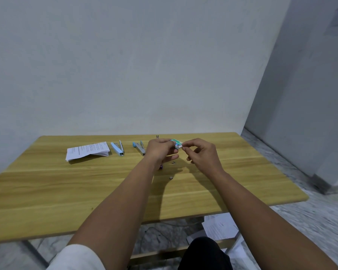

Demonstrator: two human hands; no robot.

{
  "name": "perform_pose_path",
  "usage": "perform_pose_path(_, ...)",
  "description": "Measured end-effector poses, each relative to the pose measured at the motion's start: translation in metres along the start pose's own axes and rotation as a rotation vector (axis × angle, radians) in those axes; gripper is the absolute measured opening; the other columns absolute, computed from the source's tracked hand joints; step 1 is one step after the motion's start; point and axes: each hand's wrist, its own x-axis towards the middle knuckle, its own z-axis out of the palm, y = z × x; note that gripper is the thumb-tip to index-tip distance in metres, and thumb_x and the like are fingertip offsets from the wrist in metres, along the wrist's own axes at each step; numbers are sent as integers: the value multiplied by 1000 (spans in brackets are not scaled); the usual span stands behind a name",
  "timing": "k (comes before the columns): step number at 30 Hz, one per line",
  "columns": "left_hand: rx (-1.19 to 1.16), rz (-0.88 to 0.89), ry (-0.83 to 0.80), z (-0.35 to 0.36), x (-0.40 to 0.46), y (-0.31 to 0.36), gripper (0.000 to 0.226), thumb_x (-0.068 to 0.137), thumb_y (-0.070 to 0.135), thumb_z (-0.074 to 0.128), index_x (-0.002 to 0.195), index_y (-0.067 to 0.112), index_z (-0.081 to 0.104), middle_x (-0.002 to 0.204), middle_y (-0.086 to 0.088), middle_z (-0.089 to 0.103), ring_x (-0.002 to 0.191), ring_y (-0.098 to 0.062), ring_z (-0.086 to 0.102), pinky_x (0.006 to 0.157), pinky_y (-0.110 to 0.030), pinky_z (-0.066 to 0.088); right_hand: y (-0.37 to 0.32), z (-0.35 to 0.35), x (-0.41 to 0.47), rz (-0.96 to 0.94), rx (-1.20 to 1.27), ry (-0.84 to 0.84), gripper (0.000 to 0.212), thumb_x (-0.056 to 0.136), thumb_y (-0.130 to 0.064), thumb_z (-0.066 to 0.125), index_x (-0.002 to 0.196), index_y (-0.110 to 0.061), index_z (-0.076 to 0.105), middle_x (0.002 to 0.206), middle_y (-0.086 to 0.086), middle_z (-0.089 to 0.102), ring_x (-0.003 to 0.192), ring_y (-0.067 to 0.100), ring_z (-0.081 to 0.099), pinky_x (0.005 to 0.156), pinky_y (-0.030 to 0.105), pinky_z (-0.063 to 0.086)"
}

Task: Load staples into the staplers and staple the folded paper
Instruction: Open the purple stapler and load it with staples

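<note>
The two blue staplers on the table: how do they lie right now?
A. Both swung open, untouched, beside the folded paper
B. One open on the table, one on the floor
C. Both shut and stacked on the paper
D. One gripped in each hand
A: both staplers lie open on the table right of the folded paper, while the left hand holds the staple box and the right hand pinches at its end.

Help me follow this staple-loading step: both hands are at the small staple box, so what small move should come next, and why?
Probably draw a strip of staples out of the small green and white staple box. The left hand grips it while the right hand pinches at its open end, and both light blue staplers lie opened on the wooden table.
</note>
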Motion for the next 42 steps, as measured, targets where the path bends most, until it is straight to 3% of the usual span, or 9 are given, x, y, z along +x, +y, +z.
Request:
perform_pose_path(10,27,-23,-28,0,-2,0,11,95,4,64,91,1,74,81,-14,72,73,-19,71,74,-39,65,8,-1,3,-154,-97,16,13,87,-13,85,99,-20,85,90,-6,72,67,16,68,58,35,56)
perform_pose_path(17,174,-66,-93,-3,-10,4,23,96,8,59,109,11,77,97,-12,71,81,-20,65,80,-45,65,-3,-5,8,253,111,-216,17,83,-12,90,92,-11,75,86,-1,73,58,13,64,53,30,54)
perform_pose_path(26,156,-77,-55,12,12,-3,23,101,10,56,118,8,71,88,-9,73,69,-16,64,67,-32,62,13,-5,29,353,60,-182,26,78,-26,94,95,-17,77,98,6,77,63,13,67,50,25,53)
perform_pose_path(28,303,-20,9,12,23,-7,26,101,15,51,115,11,72,96,-10,75,75,-21,66,72,-35,60,27,0,38,375,-6,-138,22,79,-24,93,94,-17,78,94,4,76,61,12,66,53,27,54)
perform_pose_path(32,971,296,294,-3,49,-13,38,96,28,51,129,19,67,128,-3,67,112,-26,64,86,-36,51,53,3,53,375,-388,-122,26,79,-39,89,93,-23,74,93,-6,73,81,13,68,66,28,50)
perform_pose_path(34,1163,349,325,-13,60,-15,40,97,31,53,133,17,61,131,-7,61,112,-30,62,81,-38,49,60,3,58,393,-445,-144,28,81,-45,85,97,-26,71,94,-10,70,82,13,68,59,27,49)
perform_pose_path(36,1313,342,318,-22,72,-19,42,98,36,55,135,17,55,130,-9,57,112,-33,61,79,-40,50,71,-1,68,395,-467,-171,30,85,-48,80,103,-26,72,97,-9,69,90,16,69,70,31,54)
perform_pose_path(39,1448,270,288,-28,84,-21,51,97,45,58,138,16,49,131,-10,56,117,-34,59,82,-43,52,86,-26,89,419,-495,-172,11,93,-29,71,99,-22,78,104,-3,77,100,20,71,88,38,59)
perform_pose_path(42,1524,266,269,-27,90,-28,48,96,49,58,131,16,52,122,-7,61,111,-32,62,75,-39,47,95,-58,99,524,-547,-268,13,91,-14,67,92,-9,80,98,8,79,86,24,73,78,36,61)
